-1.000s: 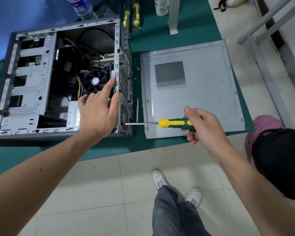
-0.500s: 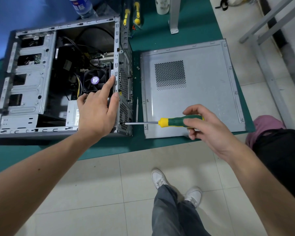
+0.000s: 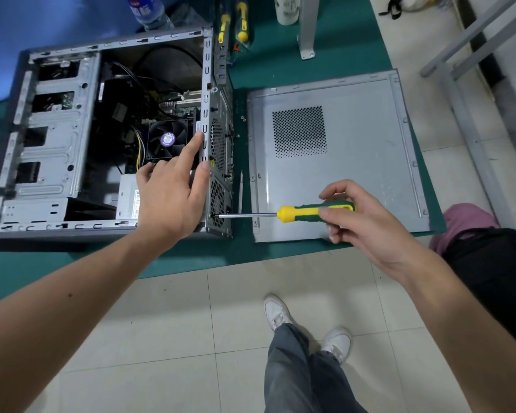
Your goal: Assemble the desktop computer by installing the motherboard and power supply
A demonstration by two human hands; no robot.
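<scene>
On the green table [image 3: 325, 55] lies the open computer case [image 3: 57, 138], its side panel [image 3: 355, 150] beside it. Left hand [image 3: 170, 198] rests straight-fingered on the case's rear edge; right hand [image 3: 361, 216] grips a screwdriver [image 3: 289, 214], tip at the rear panel.

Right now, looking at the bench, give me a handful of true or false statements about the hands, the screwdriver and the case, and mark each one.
1. The right hand grips the screwdriver by its green and yellow handle. True.
2. The screwdriver tip points at the side panel. False: it meets the rear face of the computer case, near its lower corner.
3. The left hand rests on the case's rear edge, fingers straight. True.
4. The side panel is mounted on the case. False: it lies flat on the green mat, right of the case.
5. The fan lies outside the case. False: it sits inside the open case.
</scene>
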